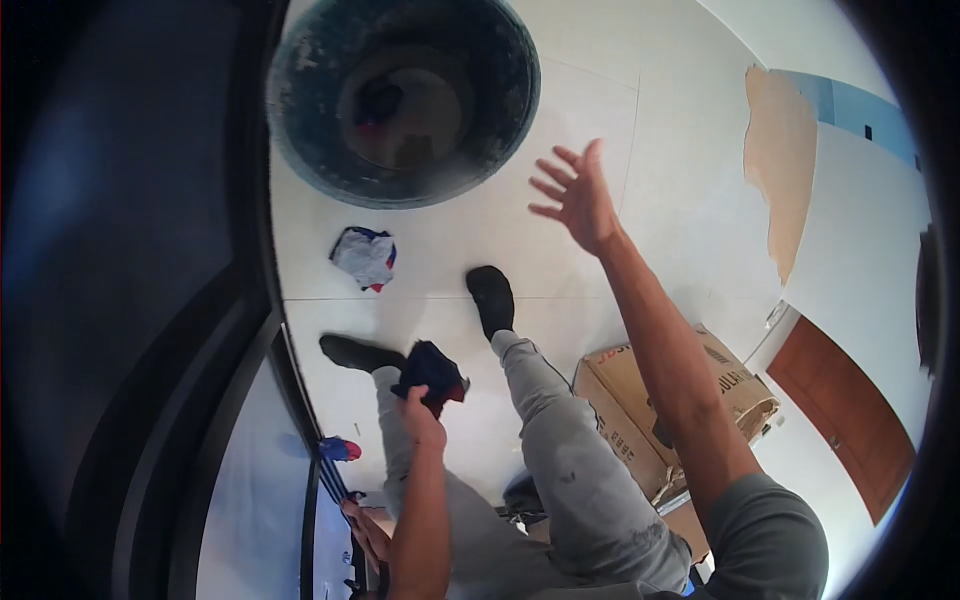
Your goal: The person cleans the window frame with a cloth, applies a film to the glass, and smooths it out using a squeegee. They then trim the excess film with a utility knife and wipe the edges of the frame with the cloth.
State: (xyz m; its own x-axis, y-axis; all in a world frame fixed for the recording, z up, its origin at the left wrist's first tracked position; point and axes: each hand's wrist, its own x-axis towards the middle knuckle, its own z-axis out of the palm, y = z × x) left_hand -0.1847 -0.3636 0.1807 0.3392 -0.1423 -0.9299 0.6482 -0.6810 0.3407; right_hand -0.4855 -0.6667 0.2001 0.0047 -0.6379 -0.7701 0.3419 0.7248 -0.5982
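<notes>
My left hand [424, 418] is closed on a dark navy cloth [432, 372] with some dark red at its edge, held above my left foot. My right hand [580, 195] is empty, its fingers spread, in the air to the right of a large dark green tub [505, 140]. Inside the tub lies a dark bundle [378, 102] with a bit of red, probably cloth; its kind is hard to make out. On the floor below the tub rests a crumpled grey cloth [362, 258] with blue and red parts.
An open, worn cardboard box [630, 400] stands right of my legs. A dark frame [262, 200] runs along the left. Near it are a blue-and-red item [340, 449] and another person's hand [368, 530]. A brown door [850, 410] is at right.
</notes>
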